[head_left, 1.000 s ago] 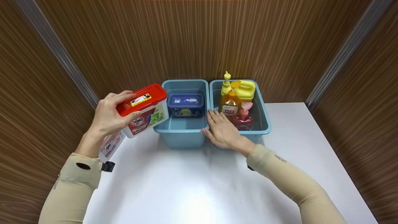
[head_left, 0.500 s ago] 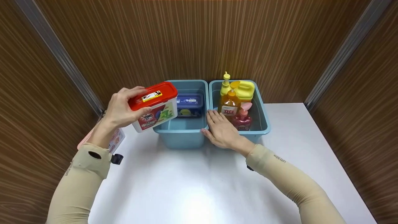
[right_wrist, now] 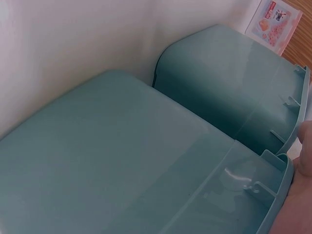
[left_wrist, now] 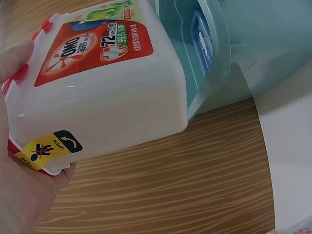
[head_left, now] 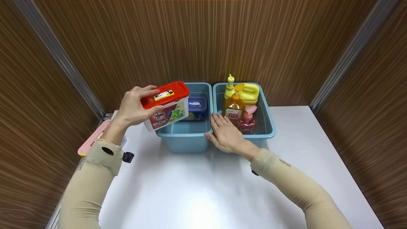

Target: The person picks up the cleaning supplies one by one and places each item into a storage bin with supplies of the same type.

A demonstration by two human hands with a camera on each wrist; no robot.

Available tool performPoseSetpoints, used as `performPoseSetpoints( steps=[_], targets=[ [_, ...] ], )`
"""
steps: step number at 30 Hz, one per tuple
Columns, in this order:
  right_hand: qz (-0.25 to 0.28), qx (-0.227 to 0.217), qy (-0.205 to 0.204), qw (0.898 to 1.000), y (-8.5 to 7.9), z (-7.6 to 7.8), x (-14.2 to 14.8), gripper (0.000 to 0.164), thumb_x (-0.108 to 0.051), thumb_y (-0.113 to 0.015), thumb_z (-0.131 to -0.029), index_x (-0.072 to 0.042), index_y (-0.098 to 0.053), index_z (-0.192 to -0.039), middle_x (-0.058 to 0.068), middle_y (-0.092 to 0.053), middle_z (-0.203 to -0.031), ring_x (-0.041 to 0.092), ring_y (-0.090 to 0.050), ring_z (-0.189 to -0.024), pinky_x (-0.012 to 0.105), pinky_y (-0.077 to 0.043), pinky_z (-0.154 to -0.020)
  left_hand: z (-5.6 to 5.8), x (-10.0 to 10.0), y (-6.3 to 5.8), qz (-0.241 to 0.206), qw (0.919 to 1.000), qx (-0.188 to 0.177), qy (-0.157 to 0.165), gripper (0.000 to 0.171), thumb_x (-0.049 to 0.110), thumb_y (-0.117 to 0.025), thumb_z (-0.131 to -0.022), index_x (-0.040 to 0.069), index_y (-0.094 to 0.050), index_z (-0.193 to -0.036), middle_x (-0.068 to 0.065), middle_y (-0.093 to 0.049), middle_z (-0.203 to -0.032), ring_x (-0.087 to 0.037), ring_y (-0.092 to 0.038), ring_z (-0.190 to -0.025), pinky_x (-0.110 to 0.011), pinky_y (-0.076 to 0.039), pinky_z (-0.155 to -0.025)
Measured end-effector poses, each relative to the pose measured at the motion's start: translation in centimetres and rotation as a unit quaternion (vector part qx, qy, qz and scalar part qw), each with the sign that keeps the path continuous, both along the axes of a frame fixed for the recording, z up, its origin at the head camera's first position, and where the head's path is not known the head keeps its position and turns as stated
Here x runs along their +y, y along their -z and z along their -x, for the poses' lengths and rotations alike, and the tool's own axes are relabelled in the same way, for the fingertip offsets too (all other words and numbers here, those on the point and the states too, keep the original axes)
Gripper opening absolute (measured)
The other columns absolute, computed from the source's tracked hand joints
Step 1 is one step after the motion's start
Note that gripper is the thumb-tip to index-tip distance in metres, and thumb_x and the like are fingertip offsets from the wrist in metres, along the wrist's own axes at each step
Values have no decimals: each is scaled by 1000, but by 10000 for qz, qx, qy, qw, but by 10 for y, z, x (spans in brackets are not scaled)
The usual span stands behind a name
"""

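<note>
Held tilted OMO tub (head_left: pixel 170 112) at left side of left blue bin (head_left: pixel 187 143)

Pinched red lid (head_left: pixel 178 90) in left hand (head_left: pixel 135 106), between thumb and fingers. Rested right hand (head_left: pixel 226 134) at bin's near right corner, with straight fingers close together.

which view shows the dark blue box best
The head view: the dark blue box shows lid and front, partly behind the red-lidded OMO tub. Left wrist catches only a sliver; right wrist shows none.
</note>
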State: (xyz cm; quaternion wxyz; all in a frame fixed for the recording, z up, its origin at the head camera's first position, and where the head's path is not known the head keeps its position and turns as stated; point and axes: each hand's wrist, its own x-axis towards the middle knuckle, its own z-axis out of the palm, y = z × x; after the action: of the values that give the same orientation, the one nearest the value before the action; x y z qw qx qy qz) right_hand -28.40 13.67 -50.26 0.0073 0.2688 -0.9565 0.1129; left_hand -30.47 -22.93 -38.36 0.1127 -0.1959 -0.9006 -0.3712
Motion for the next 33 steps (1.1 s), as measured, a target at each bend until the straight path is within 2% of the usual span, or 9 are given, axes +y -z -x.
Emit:
performPoseSetpoints(
  steps=[11,22,33],
  targets=[
    [21,122,-44,9999,0,-2,0,82,-55,-41,-119,5,-31,-174,25,-27,-186,44,-25,-175,61,-22,-144,12,7,11,-46,9997,-213,79,65,36,-89,-93,20,-71,-154,-7,-64,-165,-31,-57,-139,-62,-60,-114],
    [56,-46,0,10000,-1,-2,0,84,-57,-40,-118,3,-26,-176,22,-23,-187,42,-21,-177,59,-18,-145,21,13,16,-111,9982,-564,166,65,36,-88,-95,22,-70,-156,-6,-61,-168,-29,-55,-141,-61,-59,-117],
    [85,-103,28,9999,0,-4,1,85,-59,-39,-118,2,-26,-176,20,-23,-188,41,-20,-177,58,-17,-145,25,16,15,-142,9960,-859,213,70,35,-87,-94,26,-65,-160,-7,-56,-170,-31,-52,-145,-64,-54,-121]
  ],
)
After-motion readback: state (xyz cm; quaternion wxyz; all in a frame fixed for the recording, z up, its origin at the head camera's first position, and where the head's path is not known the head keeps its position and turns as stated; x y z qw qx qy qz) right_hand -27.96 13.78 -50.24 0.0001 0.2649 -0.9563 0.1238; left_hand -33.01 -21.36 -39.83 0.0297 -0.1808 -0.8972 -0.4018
